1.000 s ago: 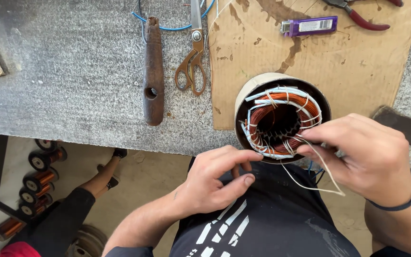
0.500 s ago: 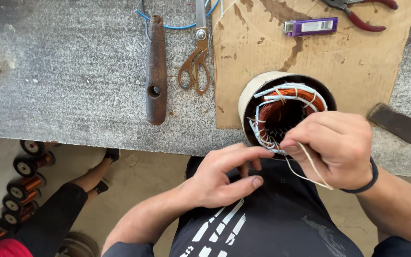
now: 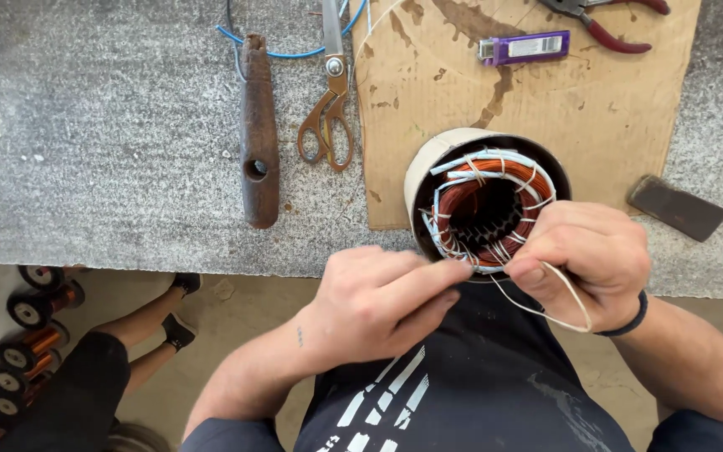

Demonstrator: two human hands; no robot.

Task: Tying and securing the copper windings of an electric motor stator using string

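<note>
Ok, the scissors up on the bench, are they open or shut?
Shut. The scissors lie flat on the grey bench with both blades together as one strip and the two handle loops side by side, clear of both hands.

Grey workbench, cardboard sheet, scissors, wooden handle

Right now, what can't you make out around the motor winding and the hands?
Head view only:
- Near rim of the motor winding: covered by the left hand and right hand.
- Where the white cord ends: hidden in the right hand's grip.
- Pliers: cut off by the top edge.
- Scissors: blade tips cut off by the top edge.
</note>
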